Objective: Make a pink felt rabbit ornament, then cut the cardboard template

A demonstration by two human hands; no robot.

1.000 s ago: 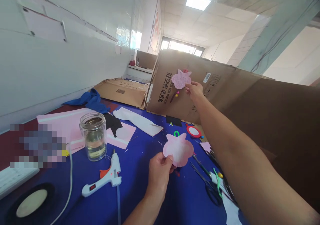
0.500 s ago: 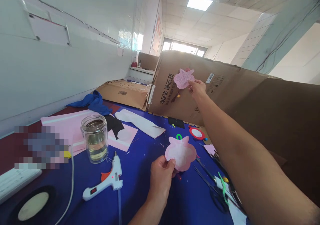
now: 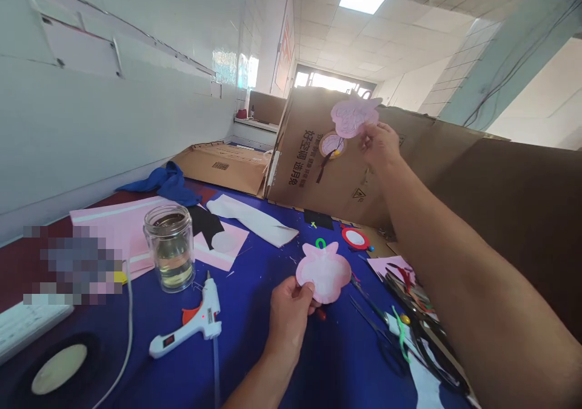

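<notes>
Progress so far: cutting looks done, the rest is unclear

From my distant post I follow the head camera. At five o'clock, over the dark blue tabletop [image 3: 248, 312], the left hand [image 3: 289, 312] pinches a pale pink, scalloped, paper-like cut-out [image 3: 324, 275], its thumb on top and its fingers clamped beneath. Between one and two o'clock, the right hand [image 3: 382, 145] grips by its lower right edge a second pink scalloped cut-out with crinkled lines [image 3: 354, 117], raised before the brown cardboard panel [image 3: 304, 109]. A pale round disc [image 3: 333, 146] shows just below that raised piece, with a dark slim tassel [image 3: 324, 168] and a yellow bead; I can't tell how they attach.

I judge both outlines finished. The pair are well apart and not joined to each other; what else remains I can't tell. The white glue gun with an orange trigger [image 3: 208, 319] lies unheld at seven o'clock, its red light lit. Dark-handled scissors [image 3: 386, 343] lie between four and five, also untouched.
</notes>
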